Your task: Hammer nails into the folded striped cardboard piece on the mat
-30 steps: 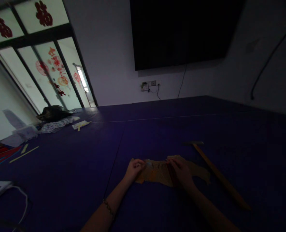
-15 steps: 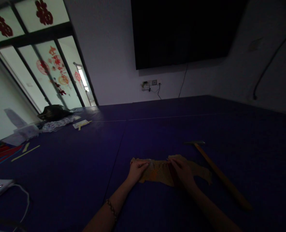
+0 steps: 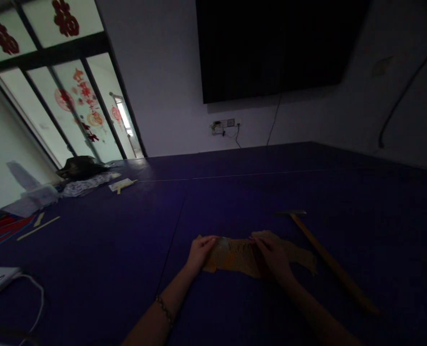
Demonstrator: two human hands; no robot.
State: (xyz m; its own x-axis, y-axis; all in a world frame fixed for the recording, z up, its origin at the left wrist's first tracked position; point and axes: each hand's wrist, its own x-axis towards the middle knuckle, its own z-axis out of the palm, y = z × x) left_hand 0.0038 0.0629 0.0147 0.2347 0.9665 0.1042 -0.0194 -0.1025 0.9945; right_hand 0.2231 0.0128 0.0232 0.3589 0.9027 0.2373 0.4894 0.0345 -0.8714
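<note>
Looks partway along, judging by small dark marks across the brown sheet (image 3: 244, 262), with the remainder unclear, and pinches that sheet's upper edge in a nearly closed left hand (image 3: 199, 252) and right hand (image 3: 273, 254), at the tabletop (image 3: 235, 197) near the hammer-like tool (image 3: 331, 262).

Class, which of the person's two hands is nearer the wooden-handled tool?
The right hand, touching the brown piece on the side toward the tool. The left hand, bracelet on its arm, is at the piece's left end.
</note>
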